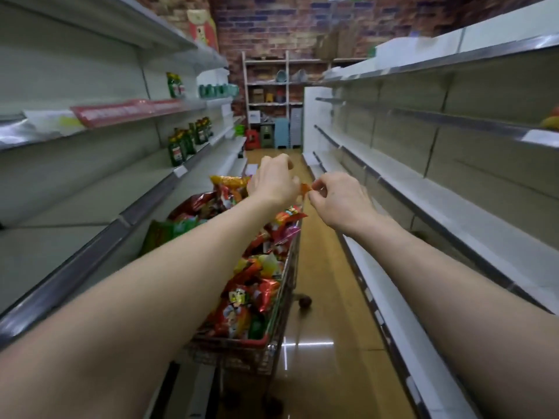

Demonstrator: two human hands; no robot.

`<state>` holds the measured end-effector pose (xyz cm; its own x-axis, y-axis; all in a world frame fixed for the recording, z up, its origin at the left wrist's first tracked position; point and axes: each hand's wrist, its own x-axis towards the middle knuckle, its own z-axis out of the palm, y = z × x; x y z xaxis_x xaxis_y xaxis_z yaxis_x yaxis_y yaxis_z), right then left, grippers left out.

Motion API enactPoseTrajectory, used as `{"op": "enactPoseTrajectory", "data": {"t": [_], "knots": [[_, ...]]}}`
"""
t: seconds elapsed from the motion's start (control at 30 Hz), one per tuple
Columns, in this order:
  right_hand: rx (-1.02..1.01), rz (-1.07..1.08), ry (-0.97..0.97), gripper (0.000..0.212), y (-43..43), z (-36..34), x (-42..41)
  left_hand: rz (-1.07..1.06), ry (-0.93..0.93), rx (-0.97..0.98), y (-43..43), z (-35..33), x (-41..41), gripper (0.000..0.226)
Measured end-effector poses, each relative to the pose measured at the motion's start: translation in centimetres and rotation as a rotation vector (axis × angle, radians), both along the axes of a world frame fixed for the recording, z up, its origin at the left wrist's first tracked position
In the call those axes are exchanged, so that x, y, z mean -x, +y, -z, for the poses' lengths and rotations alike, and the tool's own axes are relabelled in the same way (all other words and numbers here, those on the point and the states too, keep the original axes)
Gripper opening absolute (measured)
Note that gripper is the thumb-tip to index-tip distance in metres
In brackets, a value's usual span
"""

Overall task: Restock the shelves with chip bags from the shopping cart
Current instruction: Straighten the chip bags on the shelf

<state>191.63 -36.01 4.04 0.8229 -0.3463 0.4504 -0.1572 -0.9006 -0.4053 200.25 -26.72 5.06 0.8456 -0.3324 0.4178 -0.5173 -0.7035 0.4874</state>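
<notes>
Chip bags [251,285] in red, orange, yellow and green fill a wire shopping cart [239,343] in the lower middle of the frame, heaped above its rim. The cart stands on a glossy brown floor [326,297] in a narrow aisle.

Two bare forearms reach in from the bottom corners and meet above the far end of the cart. The right hand [338,201] pinches a small orange-red scrap [305,187] between thumb and forefinger. The left hand [273,179] is just beside it with fingers curled. Its fingertips are hidden behind the back of the hand, so I cannot tell whether it also grips the scrap.

Grey-white shelves run along both sides. The left shelves [90,207] carry green bottles [178,146] in the upper left middle and a long red tray [121,111] above them. The right shelves [453,207] show bare boards, with a blurred yellow and red object at the right edge.

At the top of the frame, a wooden rack [266,83] of small goods stands against a brick wall [272,25].
</notes>
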Motion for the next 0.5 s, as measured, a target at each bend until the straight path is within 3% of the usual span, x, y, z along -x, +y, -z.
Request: {"op": "enactPoseTrajectory", "data": {"t": [0.3, 0.5], "knots": [[-0.042, -0.110, 0.085, 0.025, 6.4, 3.8, -12.4, -0.161, 0.165, -0.073, 11.1, 4.0, -12.2, 0.024], [-0.042, -0.148, 0.187, 0.025, 9.2, 6.9, -18.7, -0.246, 0.322, -0.060, 15.5, 8.5, -17.7, 0.042]]}}
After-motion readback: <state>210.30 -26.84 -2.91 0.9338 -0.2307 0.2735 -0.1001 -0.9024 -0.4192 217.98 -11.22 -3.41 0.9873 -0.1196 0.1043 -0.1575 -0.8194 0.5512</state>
